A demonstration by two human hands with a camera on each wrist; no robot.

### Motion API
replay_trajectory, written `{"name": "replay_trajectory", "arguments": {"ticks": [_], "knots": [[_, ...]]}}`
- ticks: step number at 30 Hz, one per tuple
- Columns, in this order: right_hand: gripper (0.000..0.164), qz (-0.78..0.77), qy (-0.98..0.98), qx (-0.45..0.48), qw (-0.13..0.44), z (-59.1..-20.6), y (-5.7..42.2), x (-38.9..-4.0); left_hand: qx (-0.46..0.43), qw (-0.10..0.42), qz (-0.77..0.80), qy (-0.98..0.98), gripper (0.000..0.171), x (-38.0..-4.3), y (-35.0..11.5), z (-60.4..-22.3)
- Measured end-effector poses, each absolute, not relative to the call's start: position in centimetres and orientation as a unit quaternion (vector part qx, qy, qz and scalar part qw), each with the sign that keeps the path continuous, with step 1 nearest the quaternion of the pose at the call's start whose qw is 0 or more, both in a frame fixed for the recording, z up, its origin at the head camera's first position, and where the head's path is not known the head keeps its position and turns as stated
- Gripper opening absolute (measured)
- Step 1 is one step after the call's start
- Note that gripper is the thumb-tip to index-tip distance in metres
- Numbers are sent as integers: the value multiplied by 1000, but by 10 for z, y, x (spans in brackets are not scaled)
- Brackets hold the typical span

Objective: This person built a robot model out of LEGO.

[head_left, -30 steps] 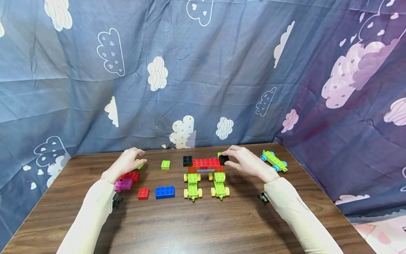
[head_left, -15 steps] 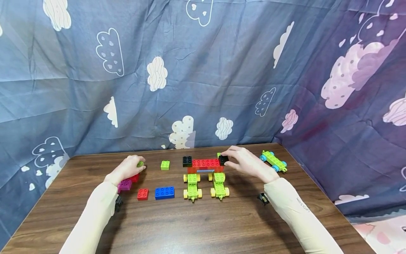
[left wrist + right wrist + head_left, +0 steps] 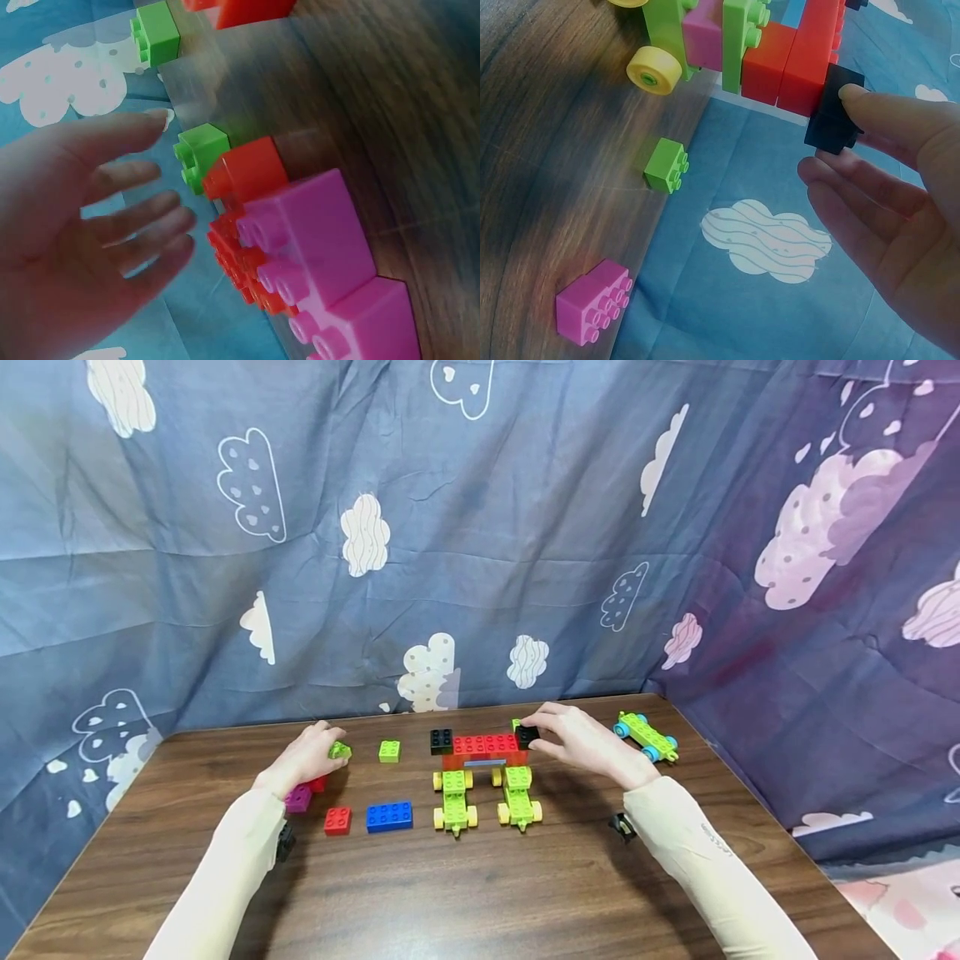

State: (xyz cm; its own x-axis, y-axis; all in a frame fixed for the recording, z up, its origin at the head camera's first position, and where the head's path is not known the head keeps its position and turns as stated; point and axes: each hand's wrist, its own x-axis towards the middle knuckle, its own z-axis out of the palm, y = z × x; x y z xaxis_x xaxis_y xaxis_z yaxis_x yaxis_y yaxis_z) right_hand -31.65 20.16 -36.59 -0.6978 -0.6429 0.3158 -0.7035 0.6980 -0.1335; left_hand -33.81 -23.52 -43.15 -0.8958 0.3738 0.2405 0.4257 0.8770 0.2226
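My left hand (image 3: 303,754) reaches over a small lime-green brick (image 3: 202,154); the left wrist view shows thumb and fingers spread above its studs, nothing gripped. Close by lie red bricks (image 3: 255,169) and purple bricks (image 3: 322,225), partly covered by that hand in the head view. With thumb and fingers, my right hand (image 3: 581,739) pinches a black brick (image 3: 835,109) at the right end of a red brick bar (image 3: 483,745). Another black brick (image 3: 441,742) tops the bar's left end. Below stand two lime-green wheeled bases (image 3: 455,806) with yellow wheels.
A blue brick (image 3: 389,816), a red brick (image 3: 337,821) and a lime brick (image 3: 389,751) lie left of the build. At right are a lime car base with blue wheels (image 3: 647,737) and a small black piece (image 3: 622,827). A patterned curtain (image 3: 480,568) hangs behind the table.
My left hand has come down and a little to the right, over the small lime-green brick. My right hand has stayed at the black brick.
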Motion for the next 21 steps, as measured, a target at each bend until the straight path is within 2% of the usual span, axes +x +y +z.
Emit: {"name": "replay_trajectory", "arguments": {"ticks": [4, 7, 12, 17, 21], "knots": [[31, 123, -913, 371, 117, -366, 201, -316, -213, 64, -116, -968, 46, -339, -234, -432], [31, 123, -913, 371, 115, -366, 201, -316, -229, 61, -114, -965, 44, -340, -230, -433], [31, 119, -912, 374, 120, -365, 201, -316, -227, 57, -101, -967, 50, -340, -222, -432], [32, 122, -912, 373, 118, -365, 201, -315, -152, 56, -82, -983, 25, -339, -216, -430], [31, 118, -914, 371, 119, -363, 201, -316, -109, 67, -77, -989, 25, -337, -211, -424]]}}
